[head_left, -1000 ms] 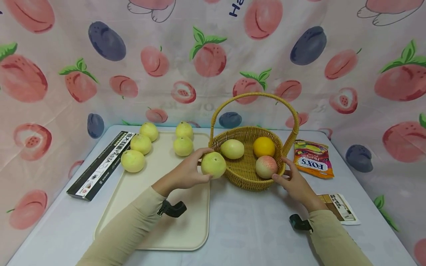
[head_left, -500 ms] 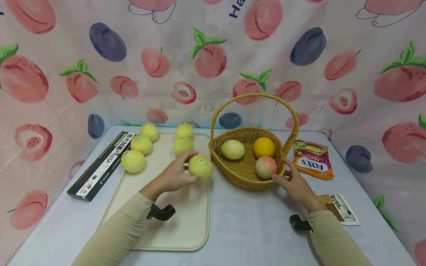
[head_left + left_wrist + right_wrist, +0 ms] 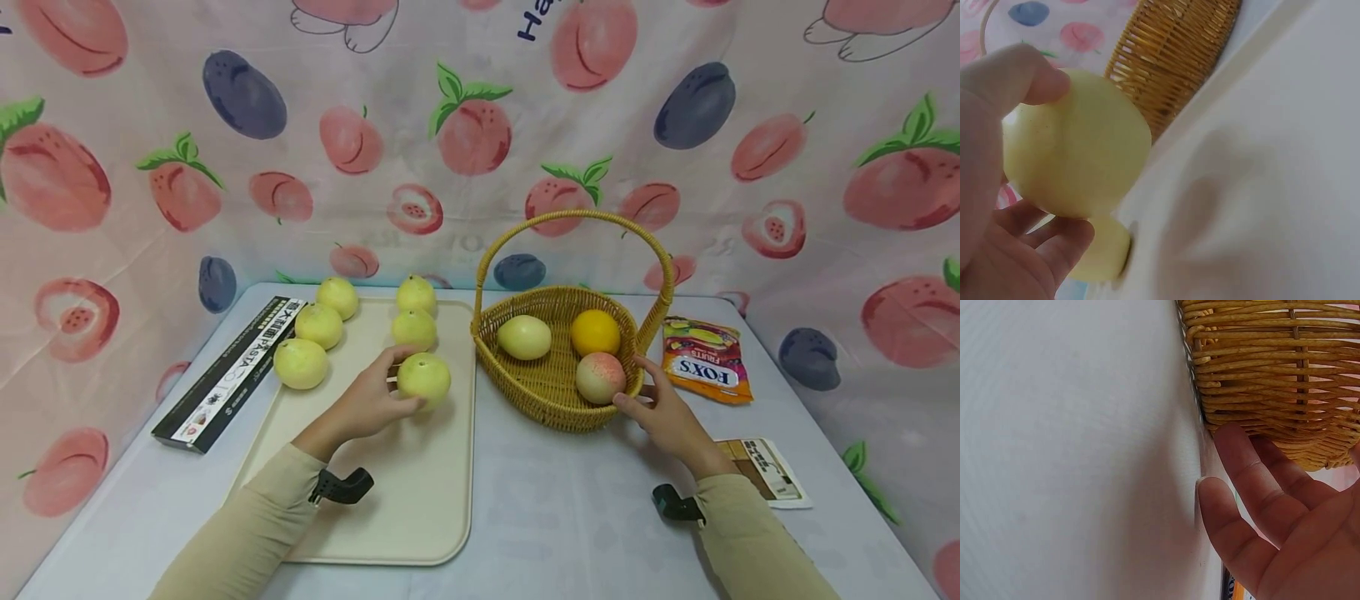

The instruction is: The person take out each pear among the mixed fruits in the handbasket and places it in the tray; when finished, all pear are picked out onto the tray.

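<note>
In the head view my left hand [image 3: 369, 398] holds a yellow-green apple [image 3: 424, 379] above the cream tray [image 3: 390, 500]. The left wrist view shows the thumb on one side of this apple [image 3: 1079, 144] and curled fingers on the other. My right hand [image 3: 671, 423] grips the right rim of the wicker basket [image 3: 551, 412], near the foot of its handle. In the right wrist view, fingers [image 3: 1254, 481] lie against the basket's outer side. Inside the basket are an orange [image 3: 596, 333], a peach [image 3: 600, 378] and a pale yellow-green fruit [image 3: 524, 337].
Several more yellow-green fruits, including a front-left one [image 3: 300, 364], sit along the tray's left edge and back. A black pasta box [image 3: 228, 373] lies left of the tray. An orange candy bag [image 3: 707, 358] and a brown-and-white packet [image 3: 761, 471] lie right of the basket.
My left hand has moved left with the apple, from beside the basket's left rim to over the tray. The right hand and the basket have stayed in place.
</note>
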Motion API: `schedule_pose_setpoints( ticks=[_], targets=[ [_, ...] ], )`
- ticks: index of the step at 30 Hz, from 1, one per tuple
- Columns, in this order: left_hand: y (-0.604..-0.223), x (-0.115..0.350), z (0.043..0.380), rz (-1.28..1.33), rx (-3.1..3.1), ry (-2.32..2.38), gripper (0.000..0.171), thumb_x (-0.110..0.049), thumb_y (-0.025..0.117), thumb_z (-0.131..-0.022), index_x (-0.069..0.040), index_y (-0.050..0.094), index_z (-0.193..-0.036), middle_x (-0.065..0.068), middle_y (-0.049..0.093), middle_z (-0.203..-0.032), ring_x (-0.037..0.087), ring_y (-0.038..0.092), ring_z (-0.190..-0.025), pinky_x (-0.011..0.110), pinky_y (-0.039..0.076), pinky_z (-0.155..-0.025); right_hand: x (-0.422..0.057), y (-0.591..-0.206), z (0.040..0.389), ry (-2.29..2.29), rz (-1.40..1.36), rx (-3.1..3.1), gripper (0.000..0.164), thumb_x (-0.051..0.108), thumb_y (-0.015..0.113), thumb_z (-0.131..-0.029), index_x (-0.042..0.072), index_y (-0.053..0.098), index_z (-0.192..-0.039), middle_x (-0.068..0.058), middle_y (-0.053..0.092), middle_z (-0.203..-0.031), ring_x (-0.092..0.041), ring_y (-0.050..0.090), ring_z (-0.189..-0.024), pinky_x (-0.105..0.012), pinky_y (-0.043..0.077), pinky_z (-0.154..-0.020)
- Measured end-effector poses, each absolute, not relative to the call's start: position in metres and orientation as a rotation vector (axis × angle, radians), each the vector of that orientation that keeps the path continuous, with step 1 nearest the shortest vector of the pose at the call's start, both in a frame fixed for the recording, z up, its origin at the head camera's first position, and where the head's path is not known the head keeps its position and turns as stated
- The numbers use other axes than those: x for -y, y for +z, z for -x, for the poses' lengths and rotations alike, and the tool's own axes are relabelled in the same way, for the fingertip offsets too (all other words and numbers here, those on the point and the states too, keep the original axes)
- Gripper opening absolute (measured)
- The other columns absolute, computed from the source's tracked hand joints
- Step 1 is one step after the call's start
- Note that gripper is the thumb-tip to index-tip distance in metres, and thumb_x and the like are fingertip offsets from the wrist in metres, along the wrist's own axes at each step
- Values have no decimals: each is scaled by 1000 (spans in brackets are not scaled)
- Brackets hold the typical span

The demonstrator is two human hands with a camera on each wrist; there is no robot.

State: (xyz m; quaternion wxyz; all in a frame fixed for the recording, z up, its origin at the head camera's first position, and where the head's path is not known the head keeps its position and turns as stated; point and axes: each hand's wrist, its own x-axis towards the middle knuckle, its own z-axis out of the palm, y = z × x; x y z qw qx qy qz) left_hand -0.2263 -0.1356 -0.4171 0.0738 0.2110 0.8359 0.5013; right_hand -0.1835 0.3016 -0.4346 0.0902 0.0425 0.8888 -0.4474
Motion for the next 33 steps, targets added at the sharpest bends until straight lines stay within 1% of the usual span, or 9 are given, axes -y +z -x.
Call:
schedule_pose_setpoints(
  ticks=[8,16,23,29,33],
  targets=[
    [-427,144,228,-577,-2527,1517,73,-9,74,-87,7,33,-145,27,44,-141,44,50,-125,52,45,-101,-302,-436,184,-1338,-123,-2638,98,57,62,-94,17,3,-162,-35,27,-151,-52,37,-132,-66,39,-100],
    [-435,150,231,-491,-2554,1457,74,-11,74,-87,4,34,-147,25,44,-143,43,49,-127,53,42,-104,-303,-438,185,-1347,-110,-2640,97,57,61,-95,18,3,-162,-35,27,-152,-51,37,-132,-66,39,-100],
    [-444,154,236,-412,-2563,1434,73,-14,74,-87,0,34,-147,24,43,-145,42,48,-128,52,42,-104,-303,-438,185,-1338,-112,-2642,98,57,61,-95,17,3,-162,-35,25,-153,-52,35,-133,-66,40,-100],
    [-445,154,239,-407,-2570,1427,75,-18,73,-89,1,32,-148,23,42,-145,42,47,-128,53,40,-105,-303,-436,184,-1331,-115,-2648,98,58,61,-95,17,3,-162,-35,26,-152,-52,36,-133,-66,40,-100],
    [-445,154,240,-387,-2561,1426,76,-18,72,-90,1,29,-149,24,39,-147,42,45,-131,53,38,-108,-302,-436,184,-1344,-108,-2645,97,56,61,-95,17,3,-162,-35,26,-153,-52,35,-133,-66,40,-100]
  ],
)
